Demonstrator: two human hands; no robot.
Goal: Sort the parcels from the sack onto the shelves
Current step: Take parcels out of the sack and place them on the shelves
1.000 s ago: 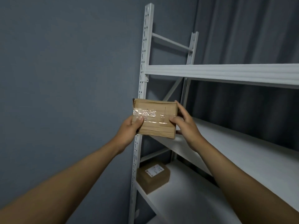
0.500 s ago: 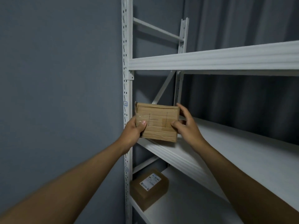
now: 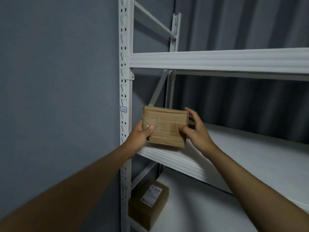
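Taped brown parcel (image 3: 164,126) upright at middle shelf (image 3: 234,158) front-left corner.

Two cardboard parcels are in view: one (image 3: 164,126) at the front edge of the middle shelf (image 3: 242,153), one (image 3: 148,203) on the lower shelf (image 3: 200,213). Three white shelves show, counting the top one (image 3: 217,60). Two hands appear, left (image 3: 139,137) and right (image 3: 196,131). Two slotted uprights (image 3: 124,91) are visible.
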